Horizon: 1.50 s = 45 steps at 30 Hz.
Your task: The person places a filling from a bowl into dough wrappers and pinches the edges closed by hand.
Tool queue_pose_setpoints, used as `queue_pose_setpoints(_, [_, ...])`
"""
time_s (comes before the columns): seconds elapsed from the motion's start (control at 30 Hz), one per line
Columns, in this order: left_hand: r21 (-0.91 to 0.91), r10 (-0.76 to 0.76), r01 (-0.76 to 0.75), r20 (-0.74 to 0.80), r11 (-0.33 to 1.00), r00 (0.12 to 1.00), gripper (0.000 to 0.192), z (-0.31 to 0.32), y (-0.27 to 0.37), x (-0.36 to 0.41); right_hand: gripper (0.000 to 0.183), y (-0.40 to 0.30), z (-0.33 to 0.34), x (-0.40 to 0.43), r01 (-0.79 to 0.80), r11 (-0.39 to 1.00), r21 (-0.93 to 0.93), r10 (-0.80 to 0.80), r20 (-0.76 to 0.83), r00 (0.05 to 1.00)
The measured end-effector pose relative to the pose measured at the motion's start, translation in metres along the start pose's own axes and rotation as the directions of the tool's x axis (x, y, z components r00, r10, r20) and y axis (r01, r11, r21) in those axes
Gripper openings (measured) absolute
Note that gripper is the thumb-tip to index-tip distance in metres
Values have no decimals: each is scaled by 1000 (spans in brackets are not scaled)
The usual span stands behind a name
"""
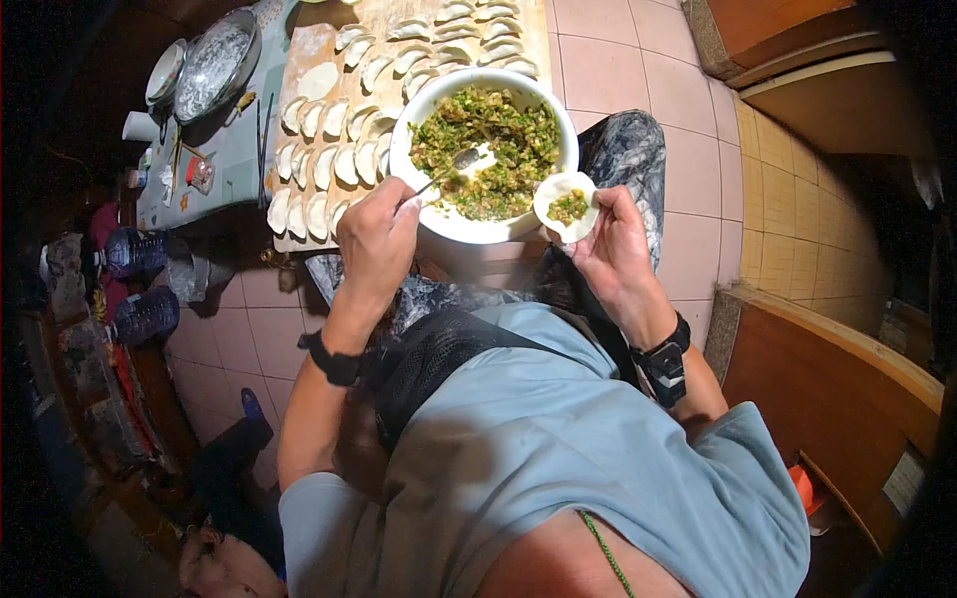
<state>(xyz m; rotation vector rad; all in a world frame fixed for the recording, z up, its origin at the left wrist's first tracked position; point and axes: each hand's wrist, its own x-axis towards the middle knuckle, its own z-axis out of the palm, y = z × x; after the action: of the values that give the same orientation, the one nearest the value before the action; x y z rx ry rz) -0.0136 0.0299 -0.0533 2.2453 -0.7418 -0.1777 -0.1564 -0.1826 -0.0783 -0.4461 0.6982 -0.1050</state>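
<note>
A metal spoon is held in my left hand, its bowl in the chopped green filling inside a white bowl. My right hand holds a round dough wrapper at the bowl's right rim, with a small heap of filling on it. Rows of folded dumplings cover much of a wooden board behind and to the left of the bowl. One flat wrapper lies on that board among them.
On the cloth-covered table at left stand a floury metal basin, a stacked bowl, a white cup and a red-lidded jar. Plastic bottles are lower left. Another person's leg shows at bottom left. Wooden furniture borders the right.
</note>
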Motion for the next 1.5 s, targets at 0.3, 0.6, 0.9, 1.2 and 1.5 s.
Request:
queue_pose_setpoints(0.3, [-117,-198,215,138,970,970,13,43,-17,44,37,-3,-2,-5,5,997,81,-5,2,1000])
queue_pose_setpoints(0.6, [-366,-291,320,134,874,947,7,41,-26,40,37,-3,-12,-2,-11,992,128,-7,144,990])
queue_pose_setpoints(0.9, [-429,-172,164,20,888,985,6,-20,31,2,32,1,1,11,22,999,45,-24,43,999])
queue_pose_setpoints(1.2, [234,653,-619,-104,749,750,21,-18,25,-33,32,9,59,0,-6,999,34,6,-19,1000])
queue_pose_setpoints(1.5, [-167,286,-304,-122,938,950,12,-25,43,-39,33,13,44,8,-1,999,-47,4,72,997])
